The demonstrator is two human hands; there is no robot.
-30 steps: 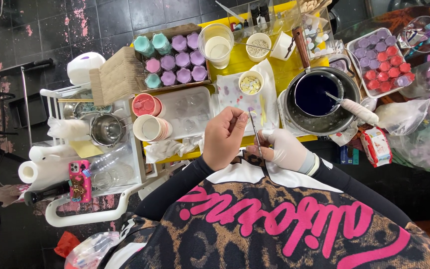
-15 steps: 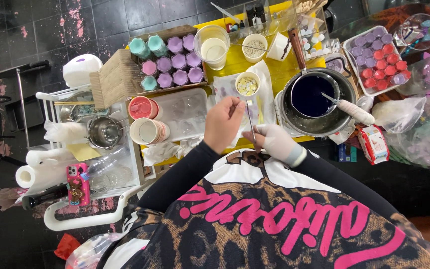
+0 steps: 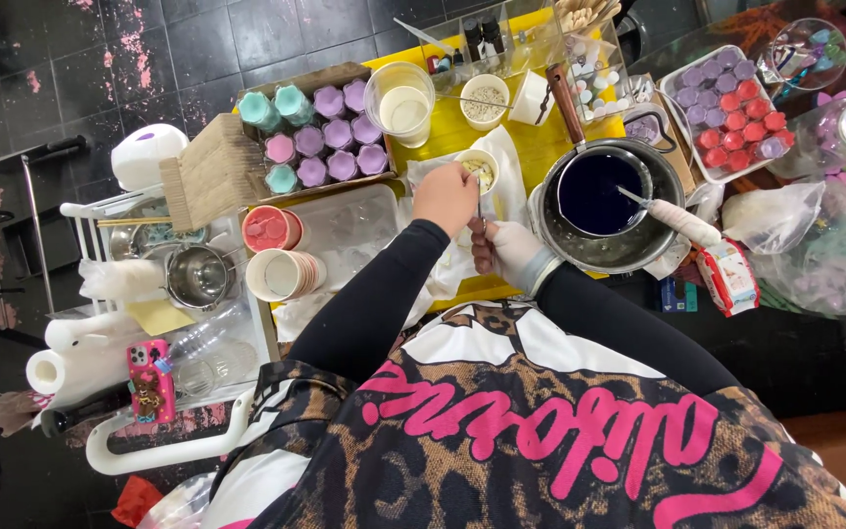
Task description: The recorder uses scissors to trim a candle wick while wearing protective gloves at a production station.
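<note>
A yellow table point(image 3: 540, 147) fills the upper middle of the head view and serves as the landmark for everything else. On its right part sits a large metal pot point(image 3: 594, 201) of dark blue liquid, its brown handle pointing away from the person; a white-wrapped tool point(image 3: 682, 220) leans on the pot's rim, slanting from the liquid out over the table's right edge. At the table's left part stands a cardboard box point(image 3: 315, 132) of small purple, pink and teal moulded pieces, and toward the far edge a clear plastic cup point(image 3: 400, 103) of pale cream liquid. Near the table's middle a small paper cup point(image 3: 477, 168) rests on a white cloth. The left hand point(image 3: 446, 196), bare, lies curled against the near side of that cup, fingers bent together around it as far as can be seen. The right hand point(image 3: 509, 253), in a white glove, sits at the table's near edge just beside the pot, fingers pinched shut on a thin metal stick point(image 3: 480, 208). The stick's long axis runs nearly straight away from the person, its far tip pointing into the paper cup and its near end in the gloved fingers.
</note>
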